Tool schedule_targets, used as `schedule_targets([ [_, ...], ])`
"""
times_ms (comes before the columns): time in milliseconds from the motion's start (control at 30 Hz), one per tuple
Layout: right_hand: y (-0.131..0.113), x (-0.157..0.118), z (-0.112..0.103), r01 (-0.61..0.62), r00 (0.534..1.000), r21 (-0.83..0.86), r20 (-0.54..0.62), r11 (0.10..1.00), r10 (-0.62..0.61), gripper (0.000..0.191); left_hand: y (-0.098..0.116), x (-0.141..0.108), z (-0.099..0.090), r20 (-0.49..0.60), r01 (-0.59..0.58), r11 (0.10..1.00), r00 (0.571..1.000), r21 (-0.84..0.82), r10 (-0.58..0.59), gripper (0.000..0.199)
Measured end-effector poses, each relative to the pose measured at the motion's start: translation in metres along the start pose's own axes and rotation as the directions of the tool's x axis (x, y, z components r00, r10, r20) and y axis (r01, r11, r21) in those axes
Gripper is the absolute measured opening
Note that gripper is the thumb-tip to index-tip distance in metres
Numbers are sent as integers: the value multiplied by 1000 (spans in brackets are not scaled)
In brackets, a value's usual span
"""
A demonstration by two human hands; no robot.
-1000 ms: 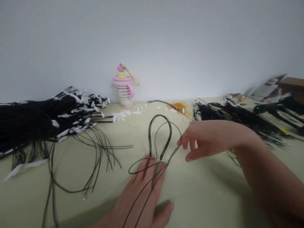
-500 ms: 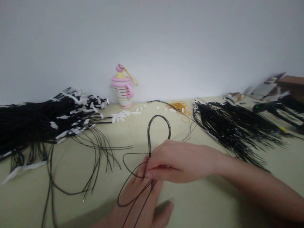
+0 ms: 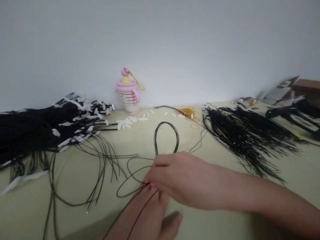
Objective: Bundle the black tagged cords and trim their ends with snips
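Thin black cords form an upright loop just beyond my hands, with thinner loops and tails trailing left and down. Over the base of the loop, my right hand is closed on the black cords, its fingertips pinched near the knuckles of my left hand. Palm down below it is my left hand, its thumb out to the right; its fingers are mostly hidden under my right hand, so what they grip does not show. Cord tails cross the back of my left hand.
Bundled black cords with white ties lie left; another cord pile lies right. A pink and white cup, white pieces and yellow rubber bands sit near the wall. A black stand-like object is far right.
My right hand has moved slightly down and left, over more of my left hand's fingers. The thin cord loops at the left have shifted left and become flatter.
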State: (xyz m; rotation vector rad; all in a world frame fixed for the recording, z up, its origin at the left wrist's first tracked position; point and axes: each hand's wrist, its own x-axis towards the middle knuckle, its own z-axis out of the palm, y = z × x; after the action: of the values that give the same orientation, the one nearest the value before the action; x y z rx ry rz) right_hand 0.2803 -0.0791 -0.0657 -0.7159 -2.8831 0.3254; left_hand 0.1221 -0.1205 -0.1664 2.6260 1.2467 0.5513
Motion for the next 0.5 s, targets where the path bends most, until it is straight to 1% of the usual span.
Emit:
schedule_targets([
  [67, 8, 2, -6, -44, 998, 79, -31, 996, 47, 20, 2, 6, -10, 86, 19, 998, 996, 64, -24, 52],
  [100, 11, 2, -10, -41, 998, 119, -39, 992, 46, 21, 3, 9, -14, 141, 22, 995, 989, 102, -36, 58],
  [167, 14, 2, -16, -22, 998, 172, -52, 985, 32, 20, 5, 14, -19, 230, 6, 989, 972, 147, -40, 63],
  [200, 14, 1, -19, -19, 998, 192, -52, 981, 29, 19, 6, 15, -21, 250, 3, 987, 967, 160, -44, 63],
  [267, 14, -1, -22, -18, 999, 222, -38, 975, 28, 20, 8, 17, -21, 246, 1, 982, 968, 186, -48, 63],
  [400, 12, -2, -23, -34, 999, 237, -7, 971, 37, 22, 9, 16, -18, 220, -43, 979, 975, 198, -1, 67],
  [500, 12, -3, -24, -38, 999, 212, -26, 977, 44, 19, 8, 14, -16, 211, -38, 979, 977, 202, -5, 66],
])
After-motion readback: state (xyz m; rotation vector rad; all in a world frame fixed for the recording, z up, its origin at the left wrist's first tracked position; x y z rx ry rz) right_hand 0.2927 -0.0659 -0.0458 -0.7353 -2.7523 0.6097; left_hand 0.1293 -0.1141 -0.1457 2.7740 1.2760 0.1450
